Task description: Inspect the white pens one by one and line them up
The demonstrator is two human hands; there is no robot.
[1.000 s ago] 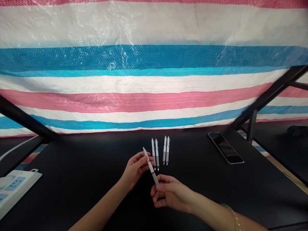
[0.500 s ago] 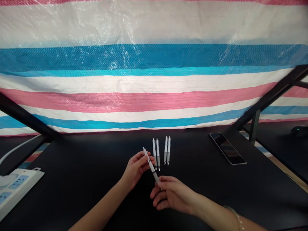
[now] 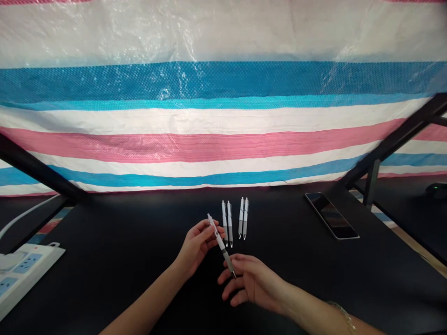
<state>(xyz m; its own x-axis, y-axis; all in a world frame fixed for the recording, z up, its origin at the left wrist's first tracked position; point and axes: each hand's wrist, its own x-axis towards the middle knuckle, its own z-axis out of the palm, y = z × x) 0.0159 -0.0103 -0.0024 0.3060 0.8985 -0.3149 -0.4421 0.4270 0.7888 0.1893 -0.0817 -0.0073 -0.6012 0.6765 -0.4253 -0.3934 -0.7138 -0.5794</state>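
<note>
A white and grey click pen [image 3: 220, 243] is pinched between the thumb and fingers of my left hand [image 3: 198, 244]. It slants down to the right, its metal tip toward me. Around its lower end is my right hand [image 3: 249, 281], fingers apart and loosely curled; the grey grip and tip now show in front of them. Just beyond lie one pair of like pens [image 3: 229, 223], partly behind my left fingertips, and a second pair [image 3: 243, 218] a little to the right.
On the black table [image 3: 139, 288], a phone [image 3: 331, 216] lies at the right and a white power strip [image 3: 31, 274] at the left edge. Behind hangs a striped plastic sheet [image 3: 209, 149], with black slanted frame bars [image 3: 384, 146] on both sides.
My right thumb and fingers have parted from the pen's lower end, so its tip is exposed. My left hand keeps the pen in nearly the same place.
</note>
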